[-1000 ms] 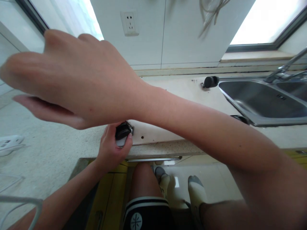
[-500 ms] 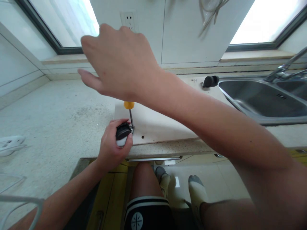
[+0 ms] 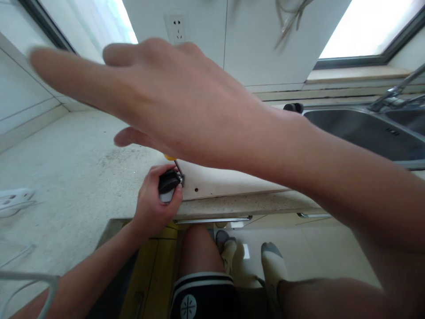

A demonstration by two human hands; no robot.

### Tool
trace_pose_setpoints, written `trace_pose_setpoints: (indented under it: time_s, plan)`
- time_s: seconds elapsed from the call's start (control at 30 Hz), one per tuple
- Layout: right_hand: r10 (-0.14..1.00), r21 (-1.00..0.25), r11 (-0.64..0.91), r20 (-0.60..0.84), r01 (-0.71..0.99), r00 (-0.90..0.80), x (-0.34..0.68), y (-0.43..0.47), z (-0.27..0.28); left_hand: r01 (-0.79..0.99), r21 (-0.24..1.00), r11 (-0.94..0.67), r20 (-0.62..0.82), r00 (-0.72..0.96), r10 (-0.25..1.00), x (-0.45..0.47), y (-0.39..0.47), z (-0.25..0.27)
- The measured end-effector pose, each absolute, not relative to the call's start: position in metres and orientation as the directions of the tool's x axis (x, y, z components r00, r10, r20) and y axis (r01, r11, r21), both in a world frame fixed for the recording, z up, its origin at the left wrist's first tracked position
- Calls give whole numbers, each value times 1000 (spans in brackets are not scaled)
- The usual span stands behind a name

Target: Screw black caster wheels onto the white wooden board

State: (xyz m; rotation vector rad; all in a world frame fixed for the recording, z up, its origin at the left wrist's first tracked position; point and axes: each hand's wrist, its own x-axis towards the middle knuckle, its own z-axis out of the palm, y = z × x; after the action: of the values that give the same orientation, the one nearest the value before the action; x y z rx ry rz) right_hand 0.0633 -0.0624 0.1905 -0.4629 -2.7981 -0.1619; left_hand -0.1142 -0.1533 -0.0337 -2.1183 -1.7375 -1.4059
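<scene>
My left hand [image 3: 156, 199] is closed round a black caster wheel [image 3: 168, 181] and presses its metal bracket [image 3: 181, 178] to a white board [image 3: 229, 179] lying on the counter. A screwdriver [image 3: 178, 167] leans with its tip at the bracket; only its shaft and a sliver of yellow handle show. My right hand [image 3: 166, 93] is over the handle, back of the hand toward me. Its index finger stretches out to the left and the thumb sticks out below; the other fingers are mostly hidden behind the hand, apparently round the handle.
Another black caster [image 3: 294, 107] stands at the back beside the steel sink [image 3: 352, 133], partly behind my right forearm. A dark hole [image 3: 196, 190] shows in the board near the front edge. A white power strip [image 3: 15, 199] and cable lie at the left. Drawer handles [image 3: 215, 220] line the counter front.
My right hand has turned and come nearer the camera, its index finger now stretched left. The screwdriver tilts further left. My left hand and the caster have hardly moved.
</scene>
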Motion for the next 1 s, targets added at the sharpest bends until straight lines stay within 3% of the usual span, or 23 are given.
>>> trace_pose_setpoints:
  time_s: [0.1,0.3,0.47,0.63,0.77,0.9,0.93,1.0]
  plan:
    - [350,202,869,394,452,-850,65,-59,182,796,486,-361,655,-58,754,-113,-154,-32]
    - [166,26,983,281,181,-945,93,-47,184,802,476,-361,657,-52,752,-112,-154,-32]
    - [309,23,939,382,344,-871,92,-55,180,808,471,-353,660,-57,749,-113,-153,-32]
    - [157,-23,987,297,157,-942,92,-58,180,821,451,-350,675,-58,736,-113,-153,-32]
    - [323,45,929,391,368,-862,93,-54,181,803,467,-370,670,-48,741,-112,-153,-31]
    - [109,-74,993,311,91,-944,95,-50,181,789,489,-372,659,-56,750,-112,-153,-31]
    - [115,-66,993,332,98,-936,95,-49,180,787,492,-371,657,-57,752,-112,-153,-31]
    - [250,-27,965,400,261,-882,95,-50,178,788,491,-372,657,-54,752,-112,-153,-32]
